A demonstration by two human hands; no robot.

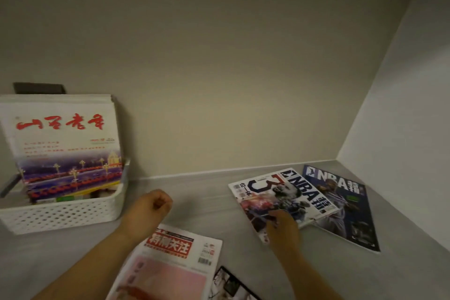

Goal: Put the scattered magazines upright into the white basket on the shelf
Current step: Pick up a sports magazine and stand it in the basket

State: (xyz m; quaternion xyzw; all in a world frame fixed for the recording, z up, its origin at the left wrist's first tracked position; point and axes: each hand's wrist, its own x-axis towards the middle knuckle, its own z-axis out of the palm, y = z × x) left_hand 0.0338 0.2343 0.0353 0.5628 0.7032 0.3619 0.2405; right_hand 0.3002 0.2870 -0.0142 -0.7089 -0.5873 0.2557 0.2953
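The white basket (60, 214) stands at the left of the shelf with several magazines upright in it; the front one (65, 143) has red characters on white. My left hand (153, 204) is a closed fist just right of the basket, holding nothing. My right hand (283, 224) rests on the near edge of a white NBA magazine (280, 192) lying flat; whether it grips it is unclear. A dark blue NBA magazine (345, 204) lies partly under that one. A magazine with a red title block (170, 258) lies flat near me.
The grey shelf surface (202, 192) is bounded by a back wall and a right side wall (401, 105). A dark-edged booklet (231, 285) lies at the bottom edge beside the red-titled magazine. A dark object (39, 87) sits behind the basket.
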